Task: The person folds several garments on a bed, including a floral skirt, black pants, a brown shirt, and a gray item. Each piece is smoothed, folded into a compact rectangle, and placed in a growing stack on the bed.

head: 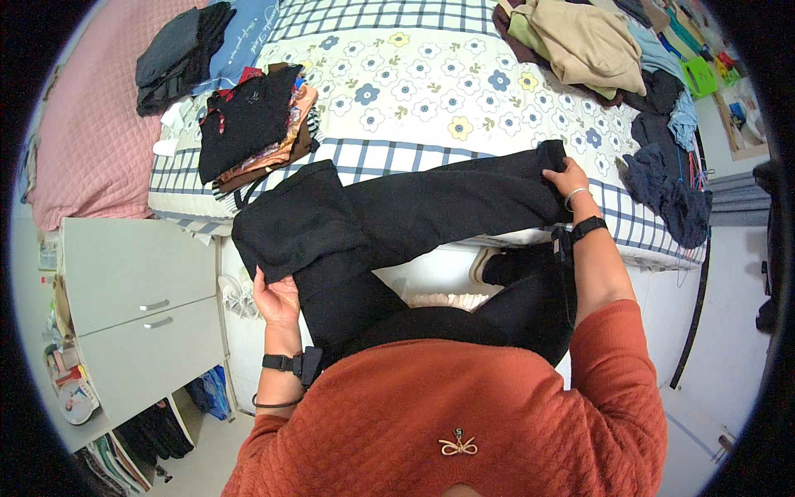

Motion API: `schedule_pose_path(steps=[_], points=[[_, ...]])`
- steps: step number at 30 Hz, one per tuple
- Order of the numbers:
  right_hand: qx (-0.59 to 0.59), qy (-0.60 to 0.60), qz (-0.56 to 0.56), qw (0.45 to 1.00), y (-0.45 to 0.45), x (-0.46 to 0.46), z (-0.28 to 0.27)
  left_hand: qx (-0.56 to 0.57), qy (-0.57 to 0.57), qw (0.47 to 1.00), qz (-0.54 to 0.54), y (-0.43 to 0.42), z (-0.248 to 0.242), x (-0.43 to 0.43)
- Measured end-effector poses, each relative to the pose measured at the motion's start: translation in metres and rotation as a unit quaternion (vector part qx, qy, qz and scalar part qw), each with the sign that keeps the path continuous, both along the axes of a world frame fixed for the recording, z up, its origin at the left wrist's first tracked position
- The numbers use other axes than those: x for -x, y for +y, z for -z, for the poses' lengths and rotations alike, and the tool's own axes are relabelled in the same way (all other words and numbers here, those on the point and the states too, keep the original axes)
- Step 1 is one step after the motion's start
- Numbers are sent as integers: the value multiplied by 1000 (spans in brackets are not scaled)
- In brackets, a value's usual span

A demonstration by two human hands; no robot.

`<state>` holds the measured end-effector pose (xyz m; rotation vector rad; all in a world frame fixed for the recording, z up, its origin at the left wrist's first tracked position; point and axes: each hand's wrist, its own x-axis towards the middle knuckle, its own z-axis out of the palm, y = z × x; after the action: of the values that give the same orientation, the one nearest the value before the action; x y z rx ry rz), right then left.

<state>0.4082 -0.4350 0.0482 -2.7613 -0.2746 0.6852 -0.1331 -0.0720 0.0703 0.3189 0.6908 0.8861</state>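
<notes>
A pair of black trousers (428, 205) stretches sideways across the near edge of the bed, above my lap. Its left end is folded over into a thick flap. My left hand (278, 299) holds the lower edge of that flap, palm up. At the far right end, my right hand (566, 180) grips the black fabric between thumb and fingers. Just behind the flap stands a stack of folded clothes (251, 127), a black garment on top and orange and brown ones beneath.
The bed (428, 81) bears a floral and checked cover. Dark folded clothes (180, 56) lie back left, with a pink quilted cover (93, 124) beyond. Back right is a beige garment pile (577, 46); a crumpled navy garment (667, 192) hangs at the right edge. A cabinet (140, 273) stands left.
</notes>
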Motion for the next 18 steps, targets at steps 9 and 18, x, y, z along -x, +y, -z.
schedule_pose_path(steps=[9,18], points=[[-385,233,-8,893,5,-29,-83,10,-11,1000,3,-2,2,3],[-469,95,207,853,5,-64,-34,-17,-26,999,17,-5,-3,0]])
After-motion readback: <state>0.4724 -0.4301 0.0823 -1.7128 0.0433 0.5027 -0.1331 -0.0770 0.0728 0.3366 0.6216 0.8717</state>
